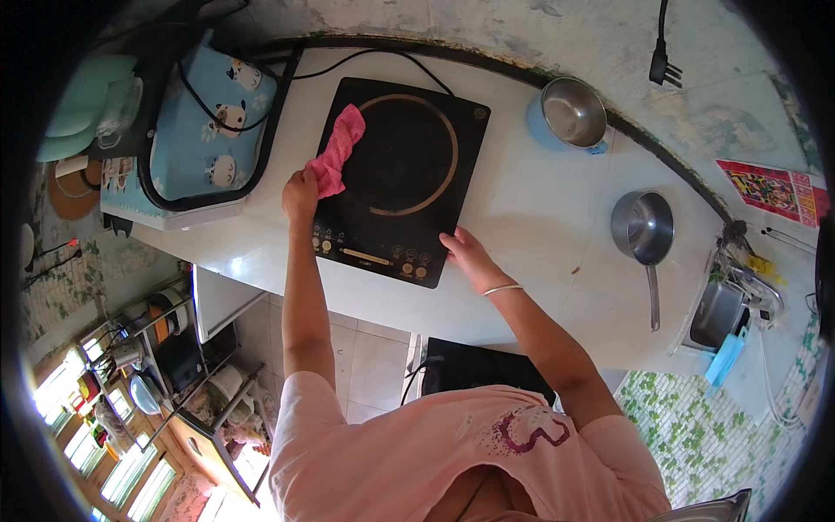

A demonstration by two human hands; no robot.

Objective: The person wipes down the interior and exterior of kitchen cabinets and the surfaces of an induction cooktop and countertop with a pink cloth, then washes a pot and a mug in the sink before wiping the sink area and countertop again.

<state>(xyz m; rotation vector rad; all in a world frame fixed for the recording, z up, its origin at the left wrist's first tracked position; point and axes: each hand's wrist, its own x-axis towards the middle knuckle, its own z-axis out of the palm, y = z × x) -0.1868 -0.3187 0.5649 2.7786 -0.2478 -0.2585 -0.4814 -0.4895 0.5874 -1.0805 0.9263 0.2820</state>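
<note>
A black induction cooktop (407,161) with a gold ring and a row of touch buttons lies flat on the white counter. My left hand (301,195) is closed on the lower end of a pink cloth (340,150). The bunched cloth lies along the cooktop's left edge, partly on its glass top. At the cooktop's right edge, near the front corner, my right hand (470,256) grips the side with its thumb and fingers. The undersides of those fingers are hidden.
Right of the cooktop stand a blue-sided metal pot (574,113) and a long-handled saucepan (642,228). A small sink (718,315) is at far right. A blue patterned bin (209,130) stands left, and a black cord (374,52) runs behind the cooktop.
</note>
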